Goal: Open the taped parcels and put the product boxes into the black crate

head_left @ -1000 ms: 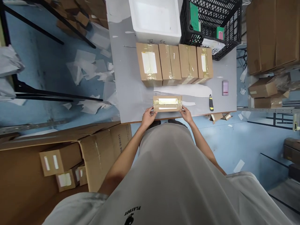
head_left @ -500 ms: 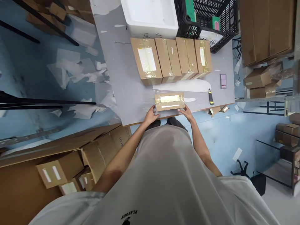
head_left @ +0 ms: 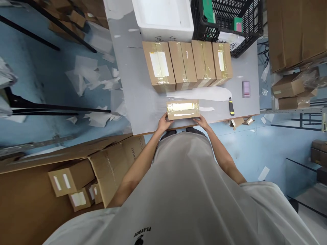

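Note:
In front of me, near the table's front edge, lies a small cardboard box point(head_left: 183, 111) with clear tape and white strips on its top. My left hand point(head_left: 164, 123) is at its near left corner, the thumb along the front side. At the near right corner, my right hand point(head_left: 201, 122) holds the other end with curled fingers. The undersides of the fingers are partly hidden by the box. Just beyond it lies a long white paper strip point(head_left: 204, 93). A black and yellow utility knife point(head_left: 231, 106) rests to the right.
Several larger taped cartons point(head_left: 189, 64) stand in a row behind. Further back are a white foam box point(head_left: 166, 32) and a black crate point(head_left: 238, 44). A small purple box point(head_left: 246, 89) sits at the right. A big open carton point(head_left: 112, 173) stands lower left; paper scraps point(head_left: 89, 73) litter the floor.
My hands have closed in on the two ends of the small box, and it has shifted slightly left. The camera view has turned a little.

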`<state>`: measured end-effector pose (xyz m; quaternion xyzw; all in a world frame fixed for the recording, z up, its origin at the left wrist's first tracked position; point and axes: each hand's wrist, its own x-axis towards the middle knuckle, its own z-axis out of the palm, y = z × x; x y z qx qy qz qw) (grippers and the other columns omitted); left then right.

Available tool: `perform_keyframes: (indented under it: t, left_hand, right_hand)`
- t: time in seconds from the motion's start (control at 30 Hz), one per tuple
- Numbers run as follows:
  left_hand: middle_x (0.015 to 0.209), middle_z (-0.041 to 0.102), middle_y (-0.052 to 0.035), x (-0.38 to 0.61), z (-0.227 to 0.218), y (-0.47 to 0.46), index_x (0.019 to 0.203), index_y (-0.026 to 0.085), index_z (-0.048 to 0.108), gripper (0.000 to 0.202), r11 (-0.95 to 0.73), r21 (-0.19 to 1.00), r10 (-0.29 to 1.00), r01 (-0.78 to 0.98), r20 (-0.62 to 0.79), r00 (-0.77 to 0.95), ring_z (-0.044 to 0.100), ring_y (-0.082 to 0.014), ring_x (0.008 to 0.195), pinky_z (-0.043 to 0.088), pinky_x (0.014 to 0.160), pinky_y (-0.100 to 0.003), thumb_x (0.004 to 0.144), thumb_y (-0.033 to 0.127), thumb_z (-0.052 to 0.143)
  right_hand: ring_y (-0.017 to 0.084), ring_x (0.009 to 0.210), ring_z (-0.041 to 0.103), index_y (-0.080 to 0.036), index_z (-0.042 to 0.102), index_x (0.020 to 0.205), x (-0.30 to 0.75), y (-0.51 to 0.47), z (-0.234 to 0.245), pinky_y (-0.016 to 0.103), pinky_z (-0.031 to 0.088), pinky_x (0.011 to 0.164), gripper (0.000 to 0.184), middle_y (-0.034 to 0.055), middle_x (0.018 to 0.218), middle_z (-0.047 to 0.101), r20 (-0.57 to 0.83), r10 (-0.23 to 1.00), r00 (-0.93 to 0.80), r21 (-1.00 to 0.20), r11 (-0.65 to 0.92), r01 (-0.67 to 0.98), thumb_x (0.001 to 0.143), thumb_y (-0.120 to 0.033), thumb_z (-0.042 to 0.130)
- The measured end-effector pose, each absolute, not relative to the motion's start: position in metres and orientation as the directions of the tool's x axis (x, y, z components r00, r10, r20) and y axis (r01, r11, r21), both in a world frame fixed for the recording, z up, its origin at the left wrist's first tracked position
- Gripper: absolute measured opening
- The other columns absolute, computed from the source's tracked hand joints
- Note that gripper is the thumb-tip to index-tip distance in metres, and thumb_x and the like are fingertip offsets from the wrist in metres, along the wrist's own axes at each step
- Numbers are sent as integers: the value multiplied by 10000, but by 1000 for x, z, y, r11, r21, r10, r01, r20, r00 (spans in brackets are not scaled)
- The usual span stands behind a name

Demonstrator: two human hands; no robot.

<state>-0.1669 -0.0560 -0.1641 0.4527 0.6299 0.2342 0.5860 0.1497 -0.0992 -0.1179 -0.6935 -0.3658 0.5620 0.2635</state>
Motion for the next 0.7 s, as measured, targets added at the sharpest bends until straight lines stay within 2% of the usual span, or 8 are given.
perform_keyframes:
  t: [0.07, 0.17, 0.27, 0.33, 0.4, 0.5, 0.57, 0.7]
  left_hand:
    - [1430, 865, -140, -166, -157, -57, 1566, 209, 798, 818, 530, 799, 827, 283, -561, 35, 864, -321, 1112, 669, 1162, -500, 768, 262, 969]
    - [1308, 869, -117, -161, -145, -61, 1445, 206, 878, 690, 526, 800, 839, 290, -544, -21, 812, -263, 986, 679, 1119, -472, 794, 396, 1005]
    - [1242, 865, -129, -147, -136, -65, 1321, 200, 934, 576, 471, 836, 878, 281, -476, -56, 795, -276, 1042, 669, 1119, -454, 886, 577, 970]
    - [1310, 865, -155, -132, -134, -65, 1275, 200, 946, 548, 456, 852, 889, 260, -448, -89, 807, -314, 1177, 651, 1162, -464, 965, 650, 901]
    - [1344, 874, -168, -115, -135, -63, 1220, 201, 951, 509, 477, 837, 879, 268, -464, -112, 801, -356, 1292, 624, 1217, -494, 1005, 654, 858]
    - [1301, 906, -169, -97, -139, -63, 1128, 195, 945, 445, 534, 788, 843, 305, -524, -122, 805, -400, 1323, 598, 1256, -537, 1014, 609, 829]
    - [1333, 908, -170, -91, -142, -66, 1154, 186, 934, 467, 554, 782, 830, 286, -544, -120, 811, -400, 1324, 614, 1236, -531, 1013, 613, 808]
    - [1389, 888, -167, -90, -142, -78, 1225, 177, 901, 613, 590, 788, 807, 172, -578, -121, 798, -374, 1341, 656, 1167, -484, 991, 733, 795]
  right_hand:
    - [415, 1586, 694, -235, 883, 1323, 161, -96, -117, 618, 557, 1382, 604, 145, 1588, 837, -569, 818, 82, -785, -570, 244, 860, -617, 948]
    - [401, 1608, 675, -224, 895, 1373, 186, -92, -115, 557, 584, 1362, 730, 149, 1659, 793, -485, 874, 38, -844, -478, 244, 888, -770, 899]
    - [398, 1475, 768, -200, 902, 1425, 219, -85, -113, 536, 615, 1322, 827, 158, 1581, 836, -400, 917, -6, -885, -384, 264, 919, -850, 832]
    - [390, 1346, 827, -200, 912, 1425, 241, -80, -112, 529, 647, 1265, 778, 140, 1461, 891, -384, 923, -24, -870, -353, 343, 976, -825, 792]
    - [375, 1230, 859, -213, 932, 1375, 258, -75, -111, 518, 675, 1200, 660, 97, 1295, 935, -395, 916, -64, -832, -328, 447, 1057, -756, 733]
    - [355, 1125, 878, -218, 961, 1232, 271, -71, -111, 492, 694, 1138, 529, 65, 1137, 944, -416, 899, -135, -782, -278, 558, 1128, -636, 654]
    - [346, 1130, 885, -225, 964, 1228, 274, -70, -113, 487, 690, 1150, 483, 71, 1164, 949, -421, 894, -156, -772, -262, 579, 1139, -567, 635]
    - [347, 1160, 902, -231, 929, 1400, 277, -69, -119, 515, 693, 1180, 455, 104, 1372, 933, -456, 883, -114, -766, -324, 556, 1112, -485, 686]
